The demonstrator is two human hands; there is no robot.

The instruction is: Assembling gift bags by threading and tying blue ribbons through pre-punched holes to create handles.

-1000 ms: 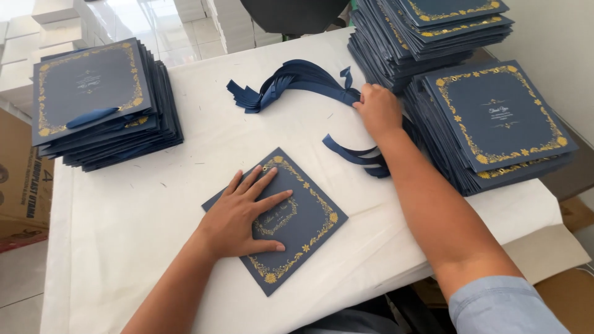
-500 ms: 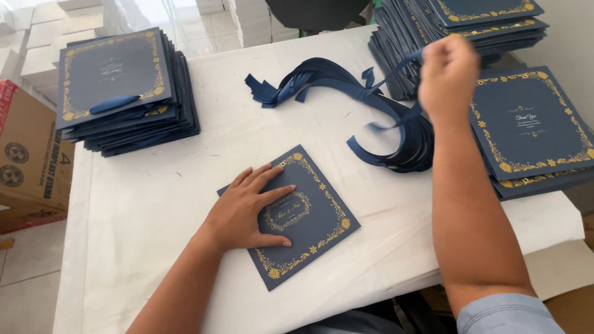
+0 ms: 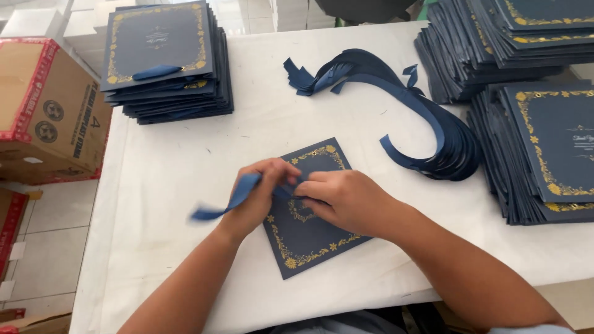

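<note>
Fingers of both hands pinch one blue ribbon over a navy card with gold borders, lying near the table's front edge. Left hand grips the ribbon's trailing length; right hand grips its end above the card. Farther back lies a ribbon bundle. Card stacks occupy the far corners and right edge.

**Blue ribbon over a gilt-edged card**

A navy square card with a gold floral border lies flat and turned at an angle on the near middle of the white table. Above it, a blue satin ribbon trails blurred to the left.
</note>
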